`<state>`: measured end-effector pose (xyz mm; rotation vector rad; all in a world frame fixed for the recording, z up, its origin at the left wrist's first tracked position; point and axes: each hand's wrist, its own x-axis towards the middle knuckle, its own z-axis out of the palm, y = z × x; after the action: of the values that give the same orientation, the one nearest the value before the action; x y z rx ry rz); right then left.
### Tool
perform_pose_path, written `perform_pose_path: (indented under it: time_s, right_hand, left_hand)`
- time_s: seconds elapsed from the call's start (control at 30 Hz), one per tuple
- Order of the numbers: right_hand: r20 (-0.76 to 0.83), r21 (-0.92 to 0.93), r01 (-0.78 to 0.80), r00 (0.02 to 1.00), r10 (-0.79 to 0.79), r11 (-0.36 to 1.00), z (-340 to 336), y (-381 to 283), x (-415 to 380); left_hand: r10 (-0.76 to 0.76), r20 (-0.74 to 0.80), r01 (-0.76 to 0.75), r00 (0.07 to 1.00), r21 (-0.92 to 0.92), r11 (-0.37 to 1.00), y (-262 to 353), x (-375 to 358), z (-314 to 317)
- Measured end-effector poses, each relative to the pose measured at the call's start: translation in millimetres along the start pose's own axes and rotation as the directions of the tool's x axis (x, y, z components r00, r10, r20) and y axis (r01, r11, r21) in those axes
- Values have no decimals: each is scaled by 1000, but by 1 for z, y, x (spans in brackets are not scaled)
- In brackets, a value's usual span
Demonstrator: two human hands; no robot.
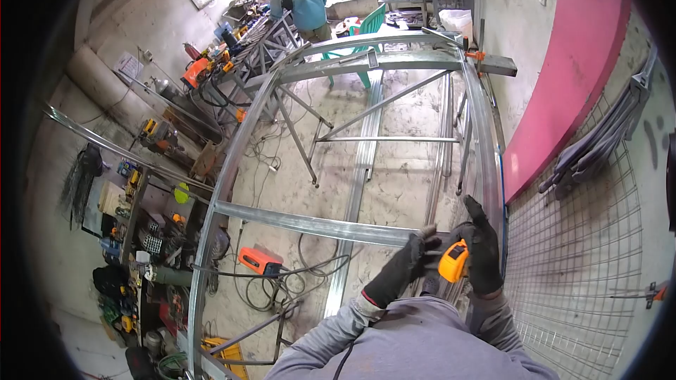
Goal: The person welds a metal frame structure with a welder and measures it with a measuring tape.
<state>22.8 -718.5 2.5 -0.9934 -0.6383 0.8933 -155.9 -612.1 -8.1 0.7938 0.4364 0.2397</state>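
My right hand (484, 253), in a dark glove, holds a yellow tape measure (453, 262) against its palm, with some fingers pointing up and away. My left hand (396, 271), gloved too, is beside the tape measure at the right end of a metal crossbar (303, 225). Its fingers are bent together toward the right hand; whatever they pinch is hidden. The crossbar joins the left side rail (227, 176) and right side rail (484, 144) of a large metal frame. Both hands are close to the right rail.
An orange-red machine (260, 260) with coiled cables lies on the floor inside the frame. Metal trestles support the frame. Tool shelves (137, 225) line the left wall. Wire mesh (570, 253) leans at right. A person (304, 7) stands beyond, near a green chair (371, 21).
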Motion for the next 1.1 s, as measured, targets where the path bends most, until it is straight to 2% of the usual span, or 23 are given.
perform_pose_path:
  time_s: [0.03, 0.1, 0.13, 0.17, 0.2, 0.23, 0.27, 0.3, 0.33, 0.37, 0.4, 0.43, 0.47, 0.5, 0.57, 0.6, 0.63, 0.7, 0.77, 0.83, 0.93, 1.03, 1.1]
  right_hand:
    - [-4, 6, 3, 1000, -3, 1000, 10, 4, 3]
    - [-42, -124, 215, 974, -222, 969, 28, 9, 9]
    - [0, -289, 248, 966, -259, 925, 30, 12, 11]
    - [15, -298, 235, 970, -242, 925, 33, 12, 9]
    - [39, -289, 241, 970, -240, 927, 36, 13, 10]
    - [59, -280, 246, 969, -239, 928, 38, 14, 10]
    - [48, -276, 248, 968, -245, 929, 38, 16, 12]
    - [137, -379, 382, 924, -357, 843, 37, 19, 15]
    - [236, -463, 505, 863, -447, 729, 36, 20, 16]
    - [225, -464, 501, 864, -450, 730, 34, 21, 16]
    - [260, -621, 513, 848, -462, 592, 30, 21, 16]
    - [299, -749, 506, 834, -463, 428, 27, 20, 15]
    - [314, -852, 432, 873, -373, 295, 25, 13, 14]
    - [308, -851, 428, 876, -371, 303, 21, 17, 13]
    - [296, -922, 346, 919, -260, 173, 9, 27, 12]
    - [288, -921, 332, 933, -215, 207, 5, 29, 10]
    - [283, -920, 327, 935, -212, 215, 2, 30, 8]
    - [366, -914, 381, 923, -120, 141, -2, 30, 2]
    - [358, -921, 369, 928, -105, 128, 0, 31, 2]
    - [355, -925, 363, 931, -87, 112, 2, 33, 1]
    - [335, -940, 338, 939, -73, 43, 7, 34, 2]
    - [330, -941, 333, 943, -48, 58, 5, 31, 3]
    - [327, -912, 329, 944, -49, 246, -2, 26, 4]
  left_hand:
    - [94, 123, -129, 988, 313, 941, -7, 1, -2]
    - [95, 224, -179, 970, 391, 903, -23, 3, -18]
    - [199, 248, -303, 948, 518, 800, -21, 3, -16]
    - [300, 269, -403, 915, 632, 662, -14, 3, -8]
    - [169, 62, -177, 984, 494, 851, 2, 3, -2]
    - [-18, -115, 51, 993, 288, 956, 15, 3, 4]
    - [119, -124, -56, 985, 421, 905, 5, 5, -13]
    - [95, -151, -56, 984, 244, 968, 6, 5, -21]
    - [433, -62, -294, 899, 647, 704, -14, 13, -59]
    - [387, -131, -278, 913, 496, 823, -7, 13, -62]
    - [338, -199, -264, 920, 323, 909, 0, 13, -65]
    - [384, -251, -311, 888, 287, 906, 11, 11, -70]
    - [428, -301, -360, 852, 257, 897, 21, 9, -74]
    - [443, -390, -403, 807, 184, 896, 33, 9, -75]
    - [555, -429, -459, 712, 315, 831, 43, 13, -106]
    - [570, -481, -479, 666, 309, 821, 45, 14, -120]
    - [566, -484, -472, 667, 313, 824, 47, 15, -126]
    - [568, -568, -460, 595, 339, 821, 49, 16, -137]
    - [545, -571, -461, 614, 301, 835, 50, 15, -134]
    - [576, -542, -405, 612, 410, 817, 51, 15, -129]
    - [561, -535, -358, 632, 440, 824, 51, 17, -117]
    - [595, -531, -330, 603, 512, 793, 44, 21, -121]
    - [603, -520, -362, 604, 495, 790, 44, 20, -119]
